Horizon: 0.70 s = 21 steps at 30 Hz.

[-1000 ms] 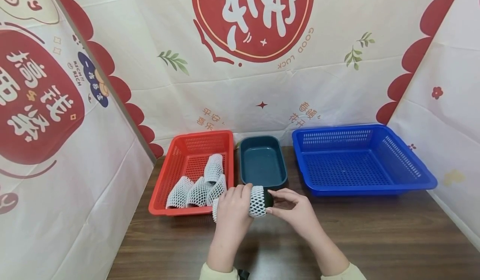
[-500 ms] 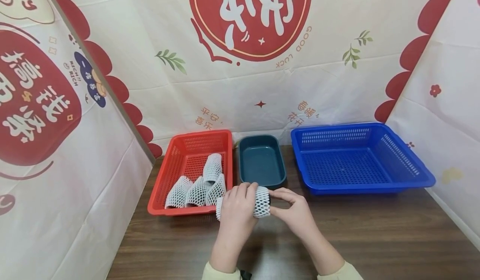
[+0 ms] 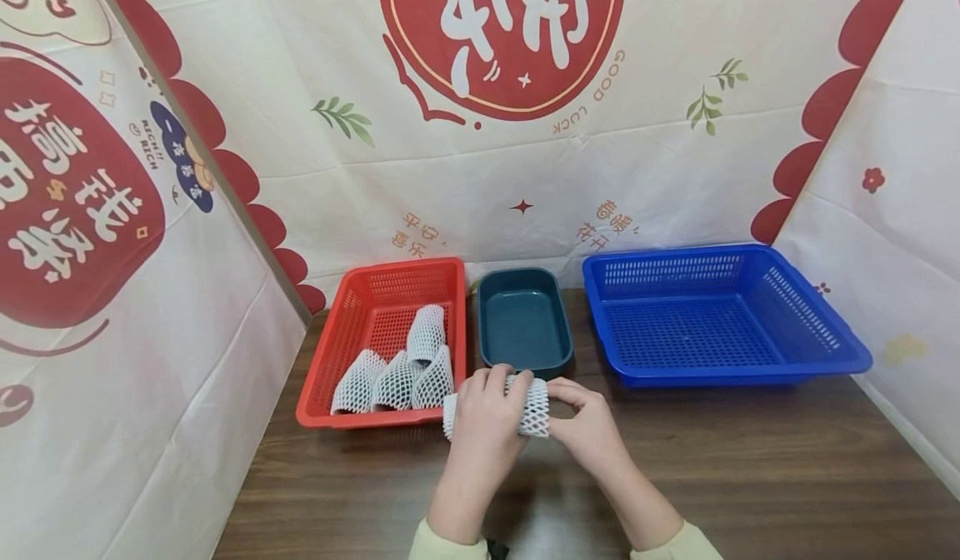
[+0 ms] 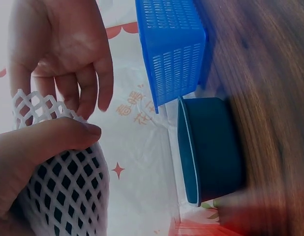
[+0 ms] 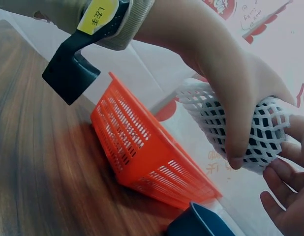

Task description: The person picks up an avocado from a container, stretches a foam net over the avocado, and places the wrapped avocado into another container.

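Observation:
My left hand (image 3: 487, 414) grips a white foam net sleeve (image 3: 536, 410) from above, its thumb across the mesh in the left wrist view. Something dark shows through the holes of the net (image 4: 68, 191); the rest of it is hidden. At the sleeve's right end, my right hand (image 3: 588, 422) pinches the rim between thumb and fingers. Both hands hold the sleeve lengthwise over the wooden table, in front of the teal tray. In the red basket (image 3: 322, 368) lie several similar net-wrapped pieces (image 3: 393, 383), dark inside.
A teal tray (image 3: 525, 362) stands between the red basket and a wide blue basket (image 3: 720, 374) at the right. Printed cloth walls (image 3: 660, 185) rise behind the containers and on both sides. The brown wooden tabletop (image 3: 750, 468) stretches to the front.
The dark green end that stuck out of the sleeve a second ago is now covered by the net. Both hands have shifted slightly right with it. Baskets and tray stay put.

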Motion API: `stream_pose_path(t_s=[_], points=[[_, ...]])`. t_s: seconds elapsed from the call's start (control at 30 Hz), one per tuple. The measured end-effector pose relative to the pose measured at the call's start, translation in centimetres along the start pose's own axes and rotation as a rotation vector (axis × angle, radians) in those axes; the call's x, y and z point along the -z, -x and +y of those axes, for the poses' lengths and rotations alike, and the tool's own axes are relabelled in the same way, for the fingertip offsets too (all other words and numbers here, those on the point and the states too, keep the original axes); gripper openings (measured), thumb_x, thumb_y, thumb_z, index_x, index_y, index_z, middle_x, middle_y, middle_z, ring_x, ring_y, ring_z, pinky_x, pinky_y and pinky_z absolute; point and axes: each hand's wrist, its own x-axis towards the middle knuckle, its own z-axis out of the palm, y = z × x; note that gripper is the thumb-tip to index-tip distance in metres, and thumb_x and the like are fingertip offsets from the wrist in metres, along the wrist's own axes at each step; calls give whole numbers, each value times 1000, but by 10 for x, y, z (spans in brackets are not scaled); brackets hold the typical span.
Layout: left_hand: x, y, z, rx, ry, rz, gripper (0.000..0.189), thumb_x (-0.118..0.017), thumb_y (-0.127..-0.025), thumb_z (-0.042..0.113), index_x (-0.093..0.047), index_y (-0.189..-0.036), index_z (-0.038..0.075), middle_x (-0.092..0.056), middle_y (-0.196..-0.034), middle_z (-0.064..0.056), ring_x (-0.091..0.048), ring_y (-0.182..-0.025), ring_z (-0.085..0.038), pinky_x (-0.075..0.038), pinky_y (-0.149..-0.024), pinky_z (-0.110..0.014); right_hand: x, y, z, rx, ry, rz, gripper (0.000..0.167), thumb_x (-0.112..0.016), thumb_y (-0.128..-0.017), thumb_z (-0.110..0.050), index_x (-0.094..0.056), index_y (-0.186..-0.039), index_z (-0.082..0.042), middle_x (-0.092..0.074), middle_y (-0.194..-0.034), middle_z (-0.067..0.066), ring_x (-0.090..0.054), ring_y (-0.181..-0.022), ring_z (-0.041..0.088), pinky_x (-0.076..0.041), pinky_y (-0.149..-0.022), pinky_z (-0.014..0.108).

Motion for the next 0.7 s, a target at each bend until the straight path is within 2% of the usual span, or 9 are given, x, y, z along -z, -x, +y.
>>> stream_pose_path(t_s=[0.17, 0.37, 0.47, 0.57, 0.7], points=[[-1, 0, 1, -12, -5, -19, 50, -87, -71, 28, -67, -114, 15, -63, -107, -8, -57, -92, -25, -51, -80, -42, -3, 0, 1, -18, -16, -6, 31, -75, -70, 12, -74, -99, 2, -68, -102, 8, -60, -97, 16, -48, -92, 35], [-3, -1, 2, -26, -4, -26, 52, -88, -70, 29, -66, -114, 16, -63, -106, -7, -56, -92, -24, -51, -81, -41, -5, 0, 3, -90, -20, -10, 33, -76, -73, 9, -74, -104, -1, -68, -104, 6, -59, -102, 18, -46, -93, 36], [-4, -1, 1, -48, -7, -17, 55, -89, -68, 30, -65, -114, 15, -64, -105, -7, -57, -92, -25, -51, -81, -41, -6, 0, 3, -101, -30, -14, 32, -76, -73, 8, -74, -103, -2, -68, -104, 6, -58, -103, 19, -46, -92, 37], [-5, 0, -2, -59, 5, -14, 56, -89, -67, 29, -65, -115, 14, -64, -105, -6, -58, -93, -24, -51, -83, -40, -4, -1, 5, -62, -32, -32, 31, -75, -74, 8, -73, -104, 0, -67, -104, 6, -59, -101, 18, -47, -92, 37], [-5, 3, -7, -51, 74, -22, 60, -89, -67, 28, -63, -118, 13, -61, -114, -7, -59, -99, -22, -50, -90, -39, 4, -3, 11, 40, -76, -42, 22, -70, -80, 8, -70, -102, 7, -68, -100, 6, -61, -94, 14, -50, -84, 29]])
